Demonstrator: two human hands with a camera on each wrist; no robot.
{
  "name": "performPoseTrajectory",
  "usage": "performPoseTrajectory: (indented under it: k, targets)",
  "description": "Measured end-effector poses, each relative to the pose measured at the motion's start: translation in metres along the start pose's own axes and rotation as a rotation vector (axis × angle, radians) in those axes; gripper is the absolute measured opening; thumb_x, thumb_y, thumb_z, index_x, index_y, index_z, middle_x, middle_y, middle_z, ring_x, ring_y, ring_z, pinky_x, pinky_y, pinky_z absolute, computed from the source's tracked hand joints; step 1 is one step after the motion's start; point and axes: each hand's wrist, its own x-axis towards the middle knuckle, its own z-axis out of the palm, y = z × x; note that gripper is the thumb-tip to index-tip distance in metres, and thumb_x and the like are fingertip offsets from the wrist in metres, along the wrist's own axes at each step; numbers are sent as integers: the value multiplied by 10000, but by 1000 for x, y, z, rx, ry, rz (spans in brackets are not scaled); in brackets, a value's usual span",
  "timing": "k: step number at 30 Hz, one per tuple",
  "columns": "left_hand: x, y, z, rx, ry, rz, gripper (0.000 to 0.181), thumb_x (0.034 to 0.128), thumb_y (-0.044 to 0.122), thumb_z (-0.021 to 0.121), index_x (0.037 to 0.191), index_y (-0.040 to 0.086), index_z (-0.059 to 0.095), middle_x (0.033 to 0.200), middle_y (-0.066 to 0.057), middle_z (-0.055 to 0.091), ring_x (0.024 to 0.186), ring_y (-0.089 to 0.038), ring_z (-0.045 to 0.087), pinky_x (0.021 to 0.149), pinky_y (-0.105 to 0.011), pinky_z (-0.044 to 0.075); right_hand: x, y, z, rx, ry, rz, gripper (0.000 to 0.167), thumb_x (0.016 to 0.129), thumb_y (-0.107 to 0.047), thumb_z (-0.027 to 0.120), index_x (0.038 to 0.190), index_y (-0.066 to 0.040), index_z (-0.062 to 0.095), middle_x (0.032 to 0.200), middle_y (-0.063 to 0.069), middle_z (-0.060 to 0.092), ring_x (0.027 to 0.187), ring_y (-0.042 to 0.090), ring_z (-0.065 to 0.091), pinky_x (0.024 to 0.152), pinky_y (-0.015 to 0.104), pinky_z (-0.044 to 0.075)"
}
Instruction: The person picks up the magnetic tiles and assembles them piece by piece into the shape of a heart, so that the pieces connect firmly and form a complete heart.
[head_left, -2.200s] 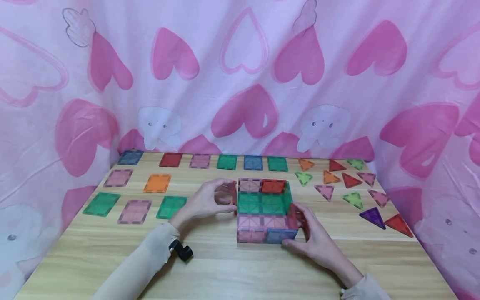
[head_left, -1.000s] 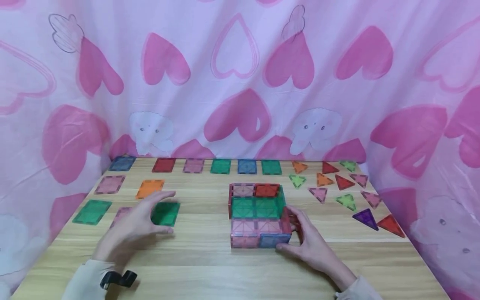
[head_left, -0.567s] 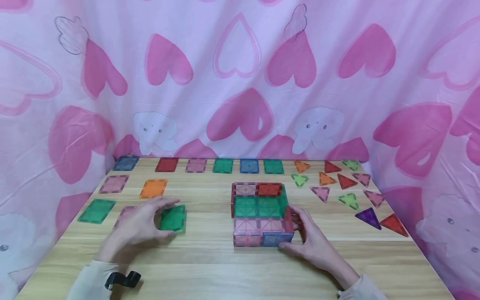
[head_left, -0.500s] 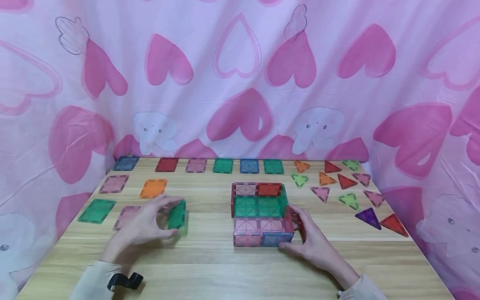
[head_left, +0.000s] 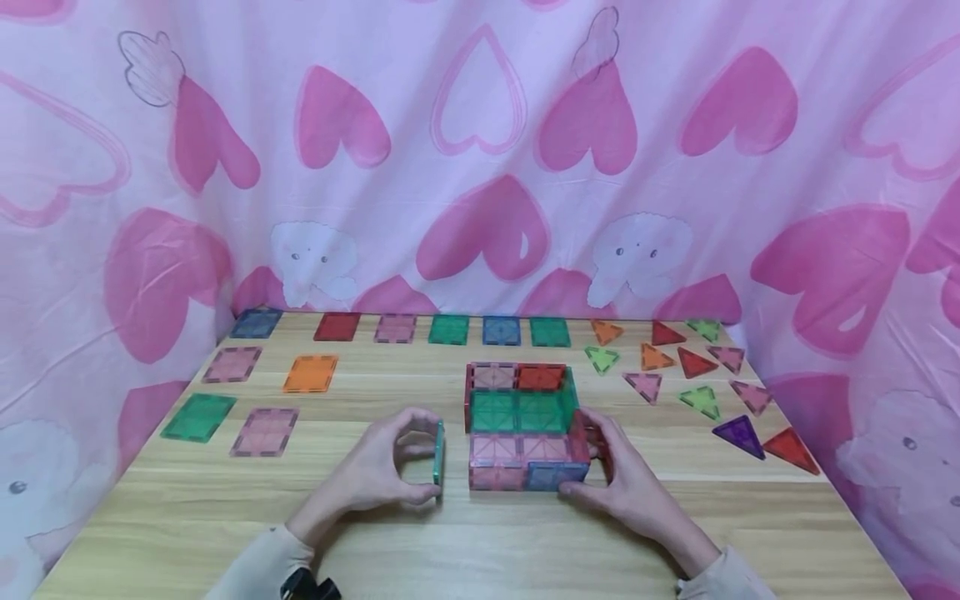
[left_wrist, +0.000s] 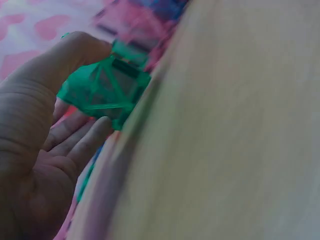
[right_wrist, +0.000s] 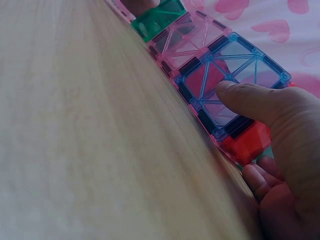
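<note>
In the head view, ten squares (head_left: pixel 311 373) lie flat on the table (head_left: pixel 525 550), from the upper left to the upper centre: three pink, three green, two blue, one red and one orange. At the upper right lie twelve triangles (head_left: pixel 700 402): three red, three pink, three light green, two orange and one purple. All are of clear, plastic-like material with dark marks at the edges; the table has pale wood grain. One box (head_left: pixel 498 477), open at the top, stands in the centre. The left hand (head_left: pixel 367 471) pinches one green tile (head_left: pixel 438 454) upright, just left of the box and apart from it. The right hand (head_left: pixel 637 492) grasps the box's lower right corner. Behind hangs a cloth (head_left: pixel 480 100) with pink hearts.

In the left wrist view, the green tile is at upper left, between thumb and fingers; its ribs run diagonally. Above it, pink and blue pieces are blurred.

In the right wrist view, the thumb presses one ribbed blue tile (right_wrist: pixel 227 65) at the right, next to one pink tile (right_wrist: pixel 187 37).
</note>
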Motion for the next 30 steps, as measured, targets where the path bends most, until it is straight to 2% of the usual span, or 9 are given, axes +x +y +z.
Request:
performPoseTrajectory:
  k: [4, 8, 14, 19, 22, 25, 30]
  targets:
    - [8, 1, 18, -42, 4, 5, 914, 741, 92, 1030, 1518, 77, 549, 1480, -148, 647, 1326, -317, 692, 1086, -339, 595, 0, -1, 0, 6, 2, -6, 1079, 846, -391, 1000, 1702, -279, 354, 1653, 38, 462, 1483, 293, 522, 1148, 152, 451]
    - [12, 0, 29, -65, 11, 24, 909, 760, 69, 1018, 1533, 93, 539, 1507, -160, 629, 1316, -325, 706, 1090, -350, 594, -1, -2, 0, 22, -1, -16, 1084, 845, -357, 1004, 1705, -263, 350, 1654, 46, 462, 1482, 299, 519, 1146, 148, 451]
    - [16, 0, 35, -58, 50, 26, 904, 793, 86, 1009, 1553, 132, 521, 1528, -143, 609, 1312, -312, 712, 1094, -338, 589, -2, -2, 0, 34, -7, -18, 1088, 846, -338, 1006, 1707, -253, 346, 1652, 55, 459, 1477, 309, 516, 1139, 137, 451]
    - [18, 2, 36, -57, 73, 20, 924, 783, 107, 1022, 1550, 147, 508, 1515, -115, 606, 1295, -305, 717, 1067, -346, 607, -2, -3, 0, 31, -9, -12, 1085, 851, -340, 1002, 1709, -260, 343, 1657, 48, 453, 1489, 309, 511, 1139, 131, 444]
    - [18, 1, 35, -32, 88, 14, 1038, 750, 162, 1053, 1599, 144, 456, 1561, -92, 570, 1348, -310, 685, 1078, -344, 599, -2, -3, 1, 42, -11, -18, 1081, 853, -321, 1001, 1709, -258, 344, 1656, 58, 458, 1482, 316, 524, 1135, 145, 460]
    - [18, -2, 34, -2, 92, 7, 1242, 704, 218, 1087, 1693, 128, 343, 1663, -95, 495, 1469, -324, 594, 1138, -359, 558, 0, -3, 4, 55, -25, -28, 1086, 854, -309, 1002, 1713, -255, 341, 1658, 71, 458, 1468, 321, 550, 1135, 173, 483]
    - [16, -5, 28, 100, 74, -9, 1480, 638, 312, 1119, 1770, 138, 182, 1796, -114, 338, 1609, -311, 434, 1273, -420, 407, 8, -7, 15, 74, -56, -50, 1123, 831, -300, 1018, 1722, -250, 336, 1666, 61, 454, 1478, 304, 552, 1140, 226, 518]
